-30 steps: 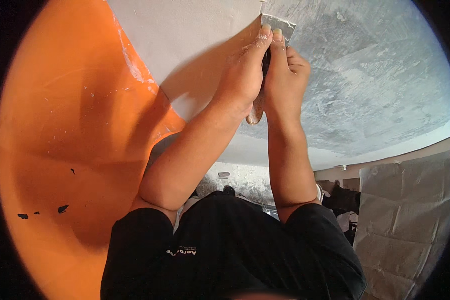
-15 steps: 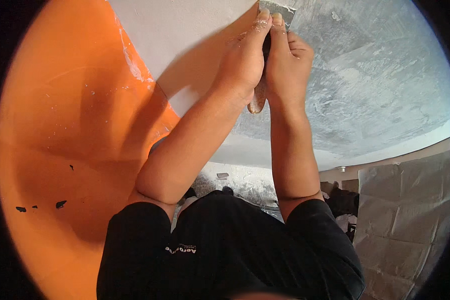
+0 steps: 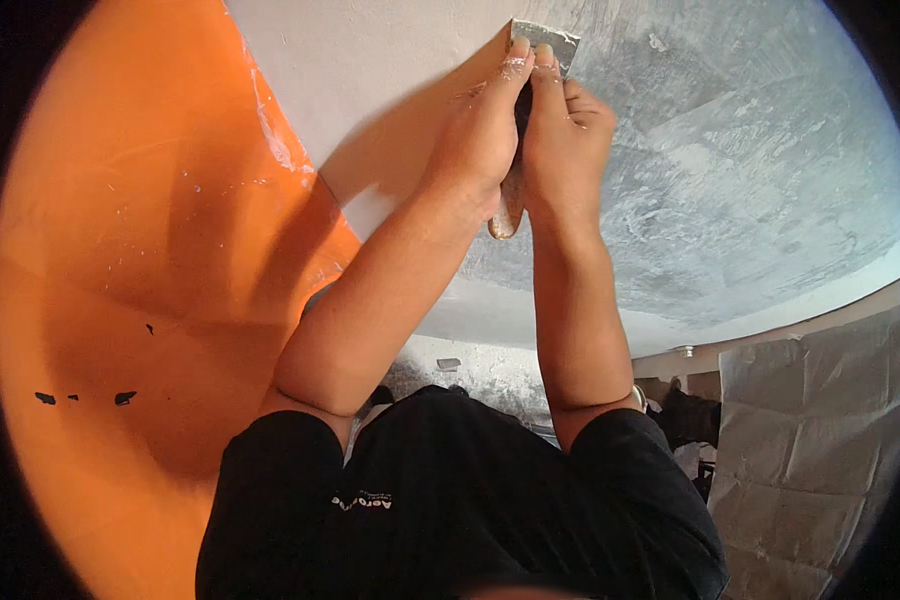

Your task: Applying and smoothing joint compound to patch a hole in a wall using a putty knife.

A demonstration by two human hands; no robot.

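Both hands grip one putty knife (image 3: 507, 213), its flat metal blade pointing away from me and its worn wooden handle end sticking out below my palms. My left hand (image 3: 483, 135) wraps the handle from the left, and my right hand (image 3: 567, 150) from the right. The two thumbs lie side by side near the base of the blade, with white paste on them. The blade lies at a grey-white smeared surface (image 3: 730, 190); whether its edge presses on it I cannot tell. Smoother pale coating (image 3: 370, 50) covers the part to the left.
A glossy orange surface (image 3: 100, 230) with black marks and white specks fills the left side. Creased grey-brown sheeting (image 3: 810, 430) hangs at the lower right. Below the smeared surface, a pale, stained floor (image 3: 480, 365) shows, with a small grey scrap (image 3: 449, 365) on it.
Both hands and the putty knife have shifted slightly toward me and a little left, so more of the blade shows. The grip is the same.
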